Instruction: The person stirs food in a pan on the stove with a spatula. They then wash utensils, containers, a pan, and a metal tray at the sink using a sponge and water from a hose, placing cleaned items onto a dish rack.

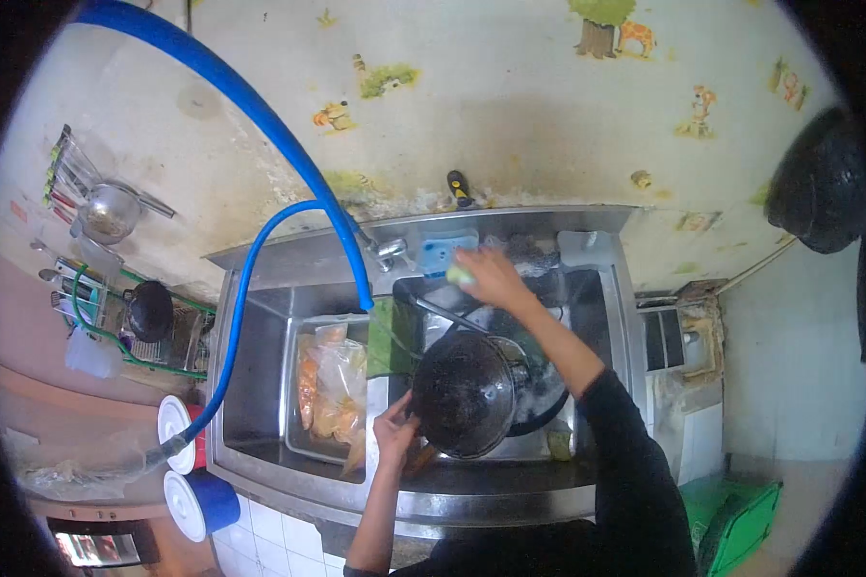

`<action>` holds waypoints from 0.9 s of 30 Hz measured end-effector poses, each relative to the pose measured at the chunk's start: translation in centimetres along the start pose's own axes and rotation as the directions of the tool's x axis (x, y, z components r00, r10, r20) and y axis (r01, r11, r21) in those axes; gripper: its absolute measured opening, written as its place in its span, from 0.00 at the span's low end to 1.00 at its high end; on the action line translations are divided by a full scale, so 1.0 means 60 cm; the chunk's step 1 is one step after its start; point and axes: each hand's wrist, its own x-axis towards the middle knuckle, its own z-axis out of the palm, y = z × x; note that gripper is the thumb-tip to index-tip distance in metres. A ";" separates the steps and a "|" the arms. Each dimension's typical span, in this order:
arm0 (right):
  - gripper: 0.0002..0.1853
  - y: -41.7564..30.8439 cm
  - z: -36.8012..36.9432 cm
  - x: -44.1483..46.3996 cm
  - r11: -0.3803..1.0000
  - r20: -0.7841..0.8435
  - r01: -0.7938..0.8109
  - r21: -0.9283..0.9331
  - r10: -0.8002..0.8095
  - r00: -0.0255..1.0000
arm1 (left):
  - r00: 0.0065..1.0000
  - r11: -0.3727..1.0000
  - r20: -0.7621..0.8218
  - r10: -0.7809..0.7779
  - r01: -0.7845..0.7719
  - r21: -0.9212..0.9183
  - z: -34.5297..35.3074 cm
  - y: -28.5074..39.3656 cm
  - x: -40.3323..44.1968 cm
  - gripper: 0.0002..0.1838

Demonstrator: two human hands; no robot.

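Note:
Over the right basin of the steel sink, a dark round pan is tilted with its dark face up. My left hand is closed on its left edge. My right hand reaches to the back of the sink, fingers closed around a pale green sponge. The sponge is close to a blue tray on the back ledge; whether they touch I cannot tell. Beneath the pan, a larger dark vessel sits among suds, partly covered by the pan.
In the left basin, a metal tray holds bagged food. A blue hose arches over the sink, near the faucet. A green cloth or board lies on the divider. Lidded buckets stand lower left, a green bin lower right.

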 end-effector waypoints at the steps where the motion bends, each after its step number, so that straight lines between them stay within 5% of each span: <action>1: 0.26 -0.003 0.013 0.030 0.999 -0.040 0.032 -0.006 -0.032 0.999 | 1.000 0.988 0.006 -0.028 0.026 0.153 -0.005 -0.005 0.011 0.24; 4: 0.23 -0.051 0.022 0.083 0.994 -0.160 0.107 -0.017 -0.109 0.981 | 0.985 0.968 0.020 -0.170 0.163 0.191 -0.004 0.047 0.036 0.23; 6: 0.18 -0.116 0.010 0.092 0.929 -0.104 0.215 0.301 -0.192 0.976 | 0.983 0.978 0.017 -0.181 0.178 0.113 -0.002 0.062 0.060 0.23; 9: 0.16 -0.209 0.026 0.099 0.633 0.329 -0.186 0.751 -0.115 0.937 | 0.960 0.969 0.141 -0.241 0.246 -0.022 -0.017 0.033 0.107 0.24; 10: 0.18 -0.232 0.040 0.100 0.486 0.459 -0.376 0.789 -0.060 0.886 | 0.962 0.971 0.140 -0.235 0.240 -0.018 -0.017 0.036 0.116 0.24; 11: 0.18 -0.252 0.051 0.105 0.484 0.452 -0.369 0.794 -0.061 0.890 | 0.962 0.972 0.147 -0.230 0.233 -0.004 -0.018 0.042 0.129 0.24; 13: 0.21 -0.276 0.063 0.122 0.482 0.474 -0.513 0.710 0.212 0.855 | 0.957 0.974 0.199 -0.212 0.222 -0.032 -0.028 0.050 0.150 0.24; 16: 0.23 -0.278 0.032 0.117 0.574 0.353 -0.422 0.702 0.235 0.906 | 0.955 0.981 0.235 -0.182 0.193 -0.025 -0.039 0.057 0.174 0.24; 18: 0.19 -0.273 0.000 0.096 0.560 0.415 -0.441 0.701 0.183 0.891 | 0.957 0.985 0.238 -0.166 0.170 0.003 -0.040 0.067 0.183 0.22; 19: 0.15 -0.273 0.000 0.088 0.327 0.224 -0.233 0.916 0.066 0.972 | 0.957 0.989 0.249 -0.148 0.144 0.034 -0.037 0.076 0.189 0.21; 22: 0.13 -0.257 -0.033 0.072 -0.022 0.092 -0.095 0.995 -0.093 0.991 | 0.968 0.991 0.234 -0.094 0.069 0.116 -0.014 0.115 0.193 0.20; 24: 0.12 -0.258 -0.063 0.069 -0.025 0.252 -0.274 0.961 -0.326 0.911 | 0.891 0.825 0.145 0.429 -0.453 0.337 -0.005 0.080 0.222 0.22; 26: 0.12 -0.243 -0.075 0.072 0.082 0.299 -0.291 0.953 -0.390 0.871 | 0.835 0.770 0.088 0.543 -0.537 0.345 0.002 0.064 0.229 0.25; 27: 0.12 -0.223 -0.056 0.075 0.261 0.322 -0.245 0.934 -0.317 0.892 | 0.789 0.643 0.159 0.594 -0.584 0.496 0.008 0.088 0.225 0.26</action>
